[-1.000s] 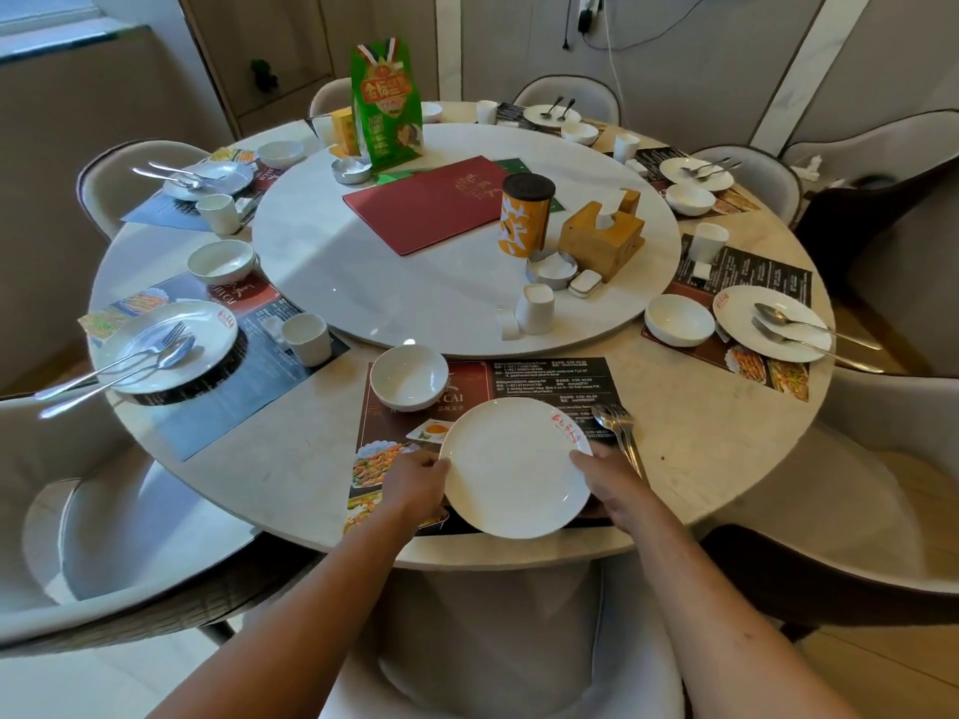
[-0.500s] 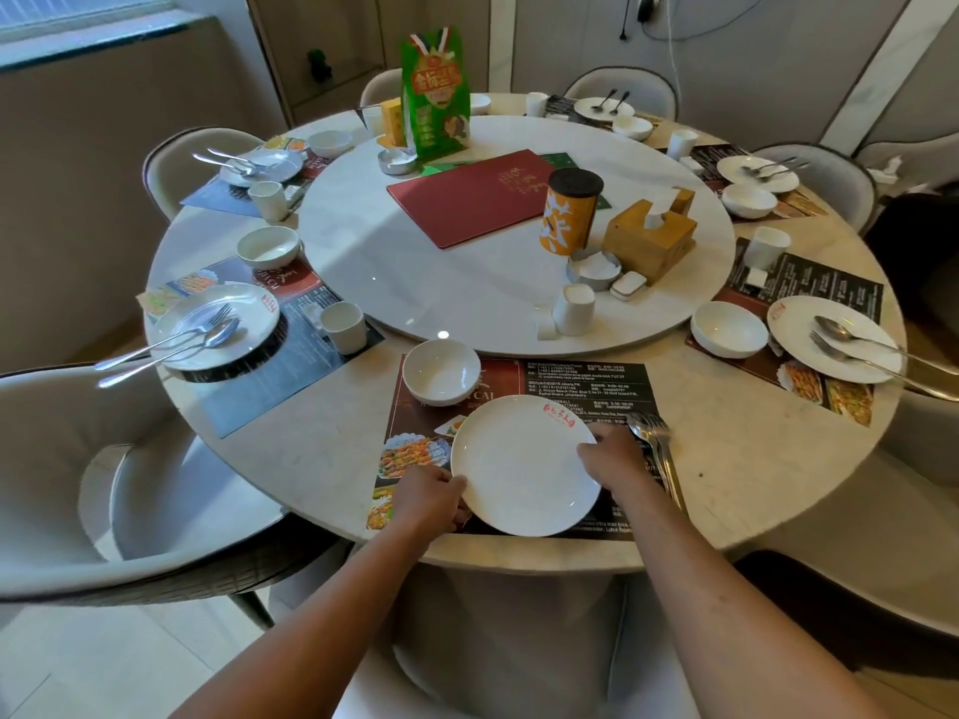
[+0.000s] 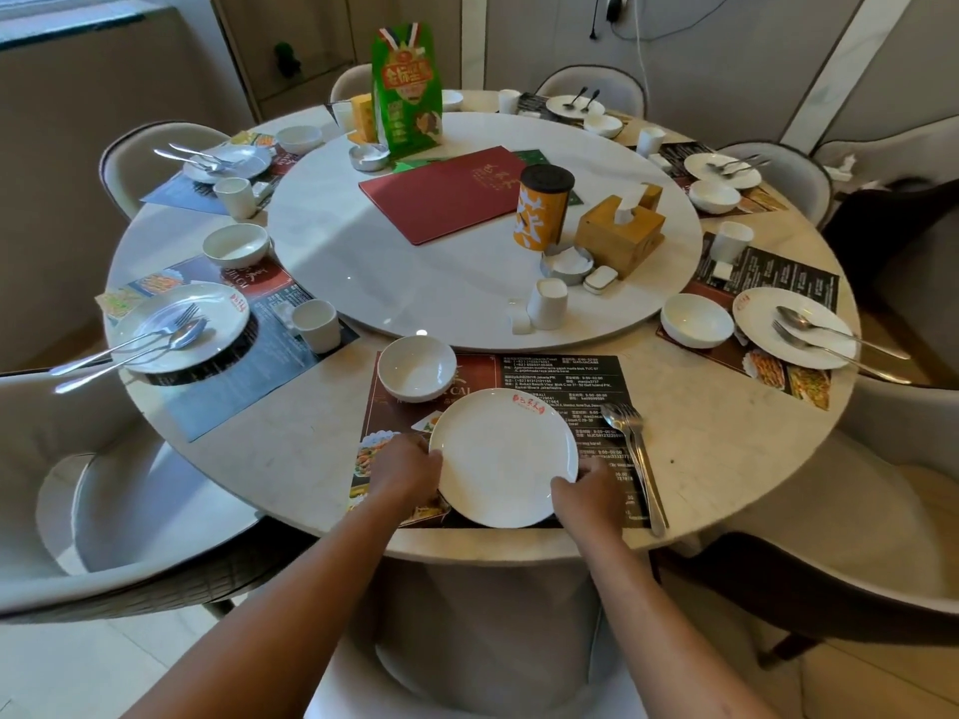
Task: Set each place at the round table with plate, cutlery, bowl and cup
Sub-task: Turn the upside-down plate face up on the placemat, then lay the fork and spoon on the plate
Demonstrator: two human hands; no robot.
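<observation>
Round marble bench (image 3: 726, 448), places laid around it | dark placemat (image 3: 565, 378) at my seat | white plate (image 3: 506, 456) on it, my left hand (image 3: 402, 472) and right hand (image 3: 589, 493) pinching its rim with curled fingers | bowl (image 3: 416, 368) beyond | spoon and fork (image 3: 630, 433) right.

Head-worn view down over round table (image 3: 290, 459)
</observation>
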